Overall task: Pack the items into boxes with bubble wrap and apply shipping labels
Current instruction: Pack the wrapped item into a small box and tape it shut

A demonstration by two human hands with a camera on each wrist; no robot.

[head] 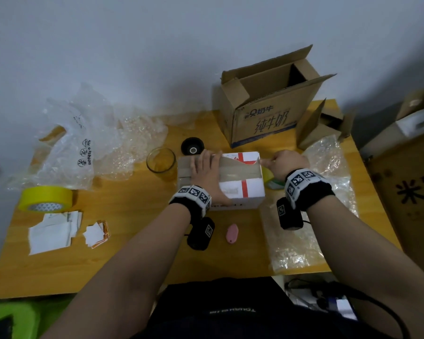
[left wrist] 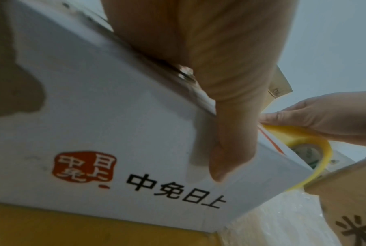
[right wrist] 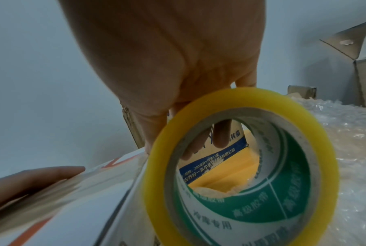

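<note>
A white box (head: 252,189) with red stripes stands in the middle of the wooden table (head: 132,253). A strip of clear brownish tape runs across its top. My left hand (head: 206,172) lies flat on the top, fingers straight, with the thumb (left wrist: 230,141) down the front face of the box (left wrist: 93,116). At the box's right edge my right hand (head: 283,162) grips a yellow tape roll (head: 267,174), mostly hidden behind the box. In the right wrist view the roll (right wrist: 159,153) is against the box (right wrist: 83,216), its tape running onto the top.
A glass jar (head: 161,160) and black lid (head: 192,145) sit left of the box. Behind are an open brown carton (head: 262,104) and a smaller one (head: 323,123). Bubble wrap (head: 299,241) lies right, air cushions (head: 84,133) back left. A second tape roll (head: 47,199), paper labels (head: 52,231) and a pink object (head: 231,233) lie nearer.
</note>
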